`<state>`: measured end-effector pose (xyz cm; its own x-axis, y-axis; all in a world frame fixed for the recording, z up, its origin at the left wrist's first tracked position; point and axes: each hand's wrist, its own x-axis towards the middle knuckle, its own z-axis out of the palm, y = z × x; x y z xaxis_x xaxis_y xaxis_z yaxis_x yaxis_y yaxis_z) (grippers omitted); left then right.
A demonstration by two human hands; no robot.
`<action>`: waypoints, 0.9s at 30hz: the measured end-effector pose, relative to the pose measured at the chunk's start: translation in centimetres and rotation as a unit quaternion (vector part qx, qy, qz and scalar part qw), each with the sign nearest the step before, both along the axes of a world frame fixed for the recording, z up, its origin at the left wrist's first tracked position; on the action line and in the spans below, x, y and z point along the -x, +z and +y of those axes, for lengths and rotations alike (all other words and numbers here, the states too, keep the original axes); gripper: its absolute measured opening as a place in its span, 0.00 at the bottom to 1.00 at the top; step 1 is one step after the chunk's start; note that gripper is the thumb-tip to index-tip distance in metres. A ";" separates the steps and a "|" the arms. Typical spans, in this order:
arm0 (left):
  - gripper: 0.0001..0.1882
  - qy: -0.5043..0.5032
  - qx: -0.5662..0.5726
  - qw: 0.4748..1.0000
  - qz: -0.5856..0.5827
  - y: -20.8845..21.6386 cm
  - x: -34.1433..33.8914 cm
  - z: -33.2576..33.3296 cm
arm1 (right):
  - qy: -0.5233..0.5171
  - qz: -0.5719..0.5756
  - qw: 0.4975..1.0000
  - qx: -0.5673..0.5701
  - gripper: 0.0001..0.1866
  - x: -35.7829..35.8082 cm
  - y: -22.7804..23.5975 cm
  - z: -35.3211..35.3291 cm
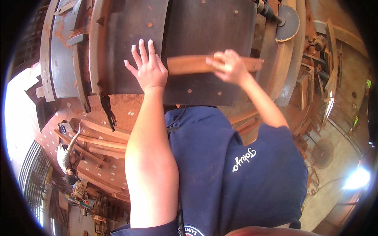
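Note:
My right hand (228, 67) is closed round a reddish-brown wooden board (187, 65), smeared by motion, that lies crosswise over the dark metal machine table (208, 35). The board's right end reaches past the hand toward the table's right side. My left hand (149, 69) rests flat on the table with fingers spread, just left of the board's left end and close to a long seam in the metal. Nothing is held in it.
A toothed circular saw blade (287, 23) sits on a shaft at the upper right. Curved wooden pieces (96, 47) lie left of the table. Long planks (104, 141) are stacked at the lower left, where another person (66, 157) reaches over them. Sawdust covers the floor.

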<state>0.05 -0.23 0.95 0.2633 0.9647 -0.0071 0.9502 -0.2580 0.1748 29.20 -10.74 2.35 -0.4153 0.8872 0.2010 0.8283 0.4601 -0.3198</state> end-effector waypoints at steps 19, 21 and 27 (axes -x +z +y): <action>0.29 -0.011 -0.008 1.000 0.012 -0.3 -0.1 0.0 | -0.291 0.075 0.952 -0.057 0.25 0.7 -2.2 5.8; 0.29 -0.009 -0.004 1.000 0.016 -0.2 0.0 0.0 | -0.218 0.081 0.972 -0.012 0.27 2.9 -0.4 0.5; 0.29 -0.012 -0.003 1.000 0.022 -0.3 0.0 0.0 | -0.140 0.050 0.987 0.057 0.36 3.0 0.6 -6.9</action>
